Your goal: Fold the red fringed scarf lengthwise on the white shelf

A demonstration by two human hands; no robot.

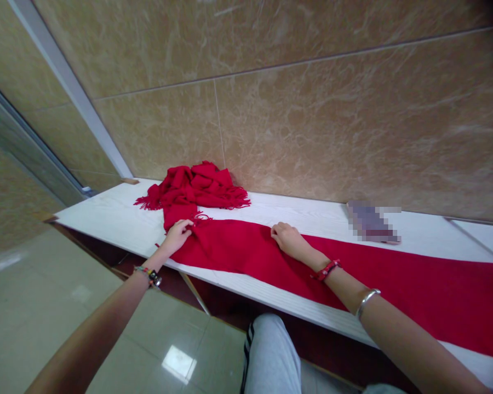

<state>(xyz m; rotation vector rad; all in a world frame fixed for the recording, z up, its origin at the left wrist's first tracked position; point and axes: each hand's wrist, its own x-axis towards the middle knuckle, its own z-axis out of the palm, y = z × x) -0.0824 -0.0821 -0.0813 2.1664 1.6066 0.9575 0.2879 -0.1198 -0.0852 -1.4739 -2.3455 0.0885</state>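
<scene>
1. No text, brand, number or sign could be read.
2. The slab (370, 221), just behind the flat scarf (238, 246), was covered by pixel blocks; any lettering was hidden.
3. The red band (327, 270), over the flat scarf, bore specks too small to read.
4. The beads (151, 275), left of the flat scarf, were too blurred.

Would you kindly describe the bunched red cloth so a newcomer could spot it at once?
Find the brown wall, then the long white counter running along it. Near the counter's left end, by the wall, lies the bunched red cloth. Unlike the mostly flat red strip beside it, it is heaped in folds with fringe showing.
</scene>
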